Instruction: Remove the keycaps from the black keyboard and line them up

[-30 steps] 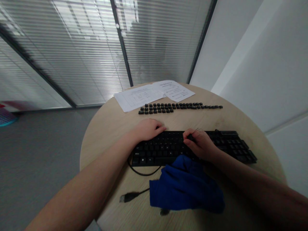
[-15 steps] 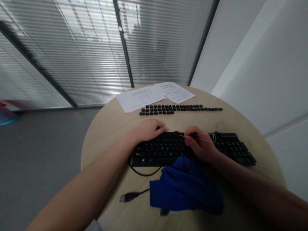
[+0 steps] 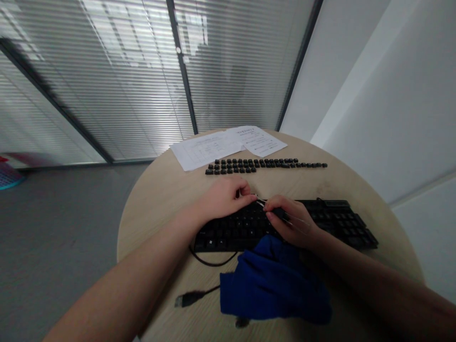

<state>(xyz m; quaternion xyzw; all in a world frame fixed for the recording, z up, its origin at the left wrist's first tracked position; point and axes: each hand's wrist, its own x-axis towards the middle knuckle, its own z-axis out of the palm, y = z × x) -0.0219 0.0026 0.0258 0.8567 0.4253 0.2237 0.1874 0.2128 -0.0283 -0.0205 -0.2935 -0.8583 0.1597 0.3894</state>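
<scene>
A black keyboard (image 3: pixel 231 229) lies across the round table, many of its keys still dark in their rows on the left and right. My right hand (image 3: pixel 290 221), over the keyboard's middle, is closed around the black handle of a wire keycap puller (image 3: pixel 280 213). The puller's wires point left toward my left hand (image 3: pixel 230 195). My left thumb and fingers are pinched together at the wire ends, above the keyboard's back edge. What sits between those fingertips is too small to make out.
Loose black keycaps (image 3: pixel 245 164) stand in rows behind the keyboard, with printed papers (image 3: pixel 208 149) beyond. In front lie a blue cloth (image 3: pixel 270 289), a USB plug (image 3: pixel 188 299) on its cable and a small dark bristly thing (image 3: pixel 242 323). A glass partition with blinds is behind the table.
My right hand has turned the keycap puller so its wires point left. My left hand has shifted right, and its fingers now meet the wire ends in a pinch.
</scene>
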